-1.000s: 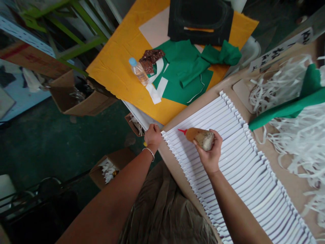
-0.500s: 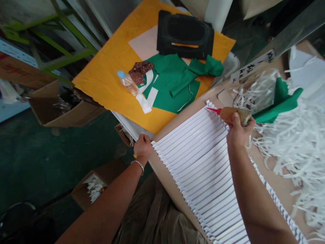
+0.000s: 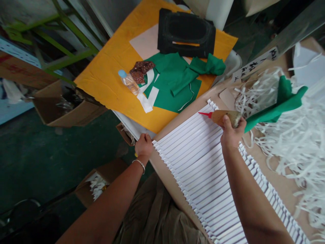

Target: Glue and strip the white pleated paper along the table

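A long row of overlapping white strips [image 3: 203,166] lies on a brown board [image 3: 167,176]. My right hand [image 3: 230,134] is closed round a brown squeeze bottle [image 3: 224,117] with a red nozzle pointing left over the far end of the strips. At the near left corner of the row, by the board's edge, rests my left hand [image 3: 143,144], curled in a fist with a bracelet on the wrist. A small yellow thing shows under it; I cannot make out what it holds.
A yellow table [image 3: 106,78] beyond carries green fabric [image 3: 177,79], a plastic bottle [image 3: 128,81], a black piece [image 3: 186,32]. Heaps of shredded white strips [image 3: 299,135] and a green cloth [image 3: 279,101] lie to the right. Cardboard boxes [image 3: 66,108] stand on the floor at left.
My right hand has carried the squeeze bottle from the near part of the strips to their far end, then drawn slightly back left. My left hand has stayed at the corner.
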`<state>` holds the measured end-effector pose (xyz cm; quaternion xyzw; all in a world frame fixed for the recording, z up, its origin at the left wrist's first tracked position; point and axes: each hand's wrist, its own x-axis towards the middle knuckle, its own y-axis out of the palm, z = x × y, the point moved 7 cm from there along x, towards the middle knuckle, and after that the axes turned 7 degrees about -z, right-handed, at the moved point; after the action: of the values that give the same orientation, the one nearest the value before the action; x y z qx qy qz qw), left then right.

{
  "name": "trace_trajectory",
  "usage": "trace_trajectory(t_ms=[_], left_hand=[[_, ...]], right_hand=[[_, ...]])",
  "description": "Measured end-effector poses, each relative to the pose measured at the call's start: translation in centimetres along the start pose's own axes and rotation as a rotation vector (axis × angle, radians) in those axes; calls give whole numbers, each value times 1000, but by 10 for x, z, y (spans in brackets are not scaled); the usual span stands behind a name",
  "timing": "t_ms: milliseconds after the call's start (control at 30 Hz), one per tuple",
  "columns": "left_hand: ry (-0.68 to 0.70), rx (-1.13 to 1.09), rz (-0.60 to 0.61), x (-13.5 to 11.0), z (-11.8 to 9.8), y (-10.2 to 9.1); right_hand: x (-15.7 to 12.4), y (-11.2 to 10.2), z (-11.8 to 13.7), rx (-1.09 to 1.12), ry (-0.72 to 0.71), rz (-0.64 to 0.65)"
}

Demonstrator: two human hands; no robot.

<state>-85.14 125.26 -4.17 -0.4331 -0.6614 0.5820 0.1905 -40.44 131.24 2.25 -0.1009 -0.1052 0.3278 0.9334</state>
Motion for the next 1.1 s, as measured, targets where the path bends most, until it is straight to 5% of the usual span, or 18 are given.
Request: trace_trajectory(t_ms=[833,1100], left_hand=[[-25,14,29,-3,-1,1],[-25,15,21,-3,-3,0]], right_hand=[[-170,12,40,-65,251,300],[-190,15,58,-115,54,383]])
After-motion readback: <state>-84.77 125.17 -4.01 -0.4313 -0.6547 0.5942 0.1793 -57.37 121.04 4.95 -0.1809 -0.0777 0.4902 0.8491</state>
